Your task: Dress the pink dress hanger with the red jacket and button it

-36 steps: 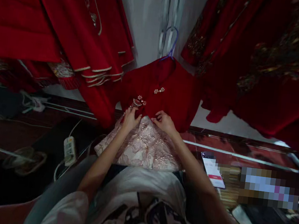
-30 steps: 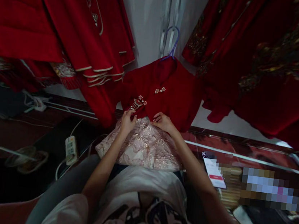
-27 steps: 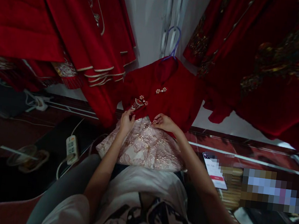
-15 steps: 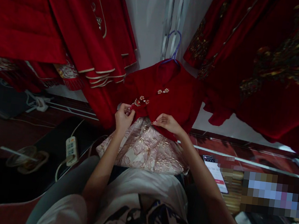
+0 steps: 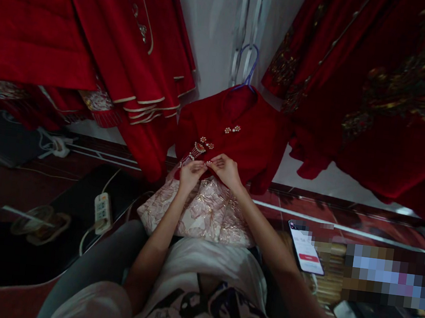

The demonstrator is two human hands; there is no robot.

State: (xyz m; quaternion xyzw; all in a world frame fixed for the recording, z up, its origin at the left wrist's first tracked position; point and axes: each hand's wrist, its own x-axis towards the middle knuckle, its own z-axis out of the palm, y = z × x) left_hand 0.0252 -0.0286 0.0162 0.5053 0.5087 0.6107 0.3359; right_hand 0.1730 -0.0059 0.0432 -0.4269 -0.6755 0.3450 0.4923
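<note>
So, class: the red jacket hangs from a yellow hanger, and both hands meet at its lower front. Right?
Not quite: the hanger is bluish purple, not yellow, as the head view shows. The red jacket hangs from it, and left hand and right hand meet at its lower front.

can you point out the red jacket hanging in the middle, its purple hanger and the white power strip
red jacket [image 5: 237, 147]: head view, middle of its front
purple hanger [image 5: 253, 68]: head view, side of its hook
white power strip [image 5: 102, 211]: head view, socket face
</note>
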